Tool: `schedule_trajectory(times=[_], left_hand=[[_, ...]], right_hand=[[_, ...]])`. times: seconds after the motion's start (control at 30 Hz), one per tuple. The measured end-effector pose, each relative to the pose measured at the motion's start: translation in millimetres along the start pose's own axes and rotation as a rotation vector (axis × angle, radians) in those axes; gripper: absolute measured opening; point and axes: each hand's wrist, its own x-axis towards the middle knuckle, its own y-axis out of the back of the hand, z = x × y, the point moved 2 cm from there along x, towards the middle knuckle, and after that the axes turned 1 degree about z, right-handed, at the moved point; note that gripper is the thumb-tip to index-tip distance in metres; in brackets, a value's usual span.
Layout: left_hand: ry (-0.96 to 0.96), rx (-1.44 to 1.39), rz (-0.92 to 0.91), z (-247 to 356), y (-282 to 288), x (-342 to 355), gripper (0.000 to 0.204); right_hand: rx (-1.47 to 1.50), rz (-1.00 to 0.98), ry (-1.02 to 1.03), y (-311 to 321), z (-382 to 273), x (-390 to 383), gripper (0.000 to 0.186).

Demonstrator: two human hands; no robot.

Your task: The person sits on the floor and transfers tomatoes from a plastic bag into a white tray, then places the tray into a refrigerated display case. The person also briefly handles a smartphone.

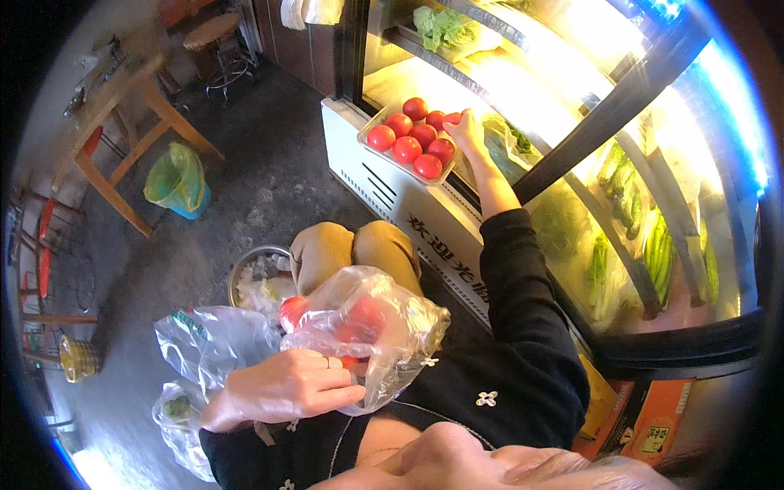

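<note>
My left hand [298,388] is closed on the near edge of a clear plastic bag [408,314] lying across my lap. Several red tomatoes show through the film, and one tomato [294,313] sits at its left side. My right arm reaches out to the cooler's edge, where a shallow tray [368,152] is filled with several tomatoes [406,149]. At the tray's far right corner my right hand [466,132] has its fingers closed round a tomato [451,119]; the fingertips are partly hidden.
The glass display cooler [384,180] stands at my right, holding green vegetables [657,253]. Left of my knees sit a metal bowl [238,269] with pale contents and another plastic bag [214,343]. Farther left are a lined bin [178,184] and a wooden table [122,98].
</note>
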Motion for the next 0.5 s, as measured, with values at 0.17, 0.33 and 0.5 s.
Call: schedule_trajectory(times=[0.17, 0.33, 0.5], left_hand=[[-0.022, -0.04, 0.008, -18, 1, 0, 0.036], [0.069, -0.054, 0.002, -13, 3, 7, 0.032], [0.004, -0.055, 0.004, -27, -1, 8, 0.032]], right_hand=[[-0.288, -0.386, -0.023, -26, 40, 34, 0.049], [-0.306, -0.463, 0.153, -26, 6, 20, 0.048], [-0.039, -0.253, 0.15, -31, 74, 33, 0.049]])
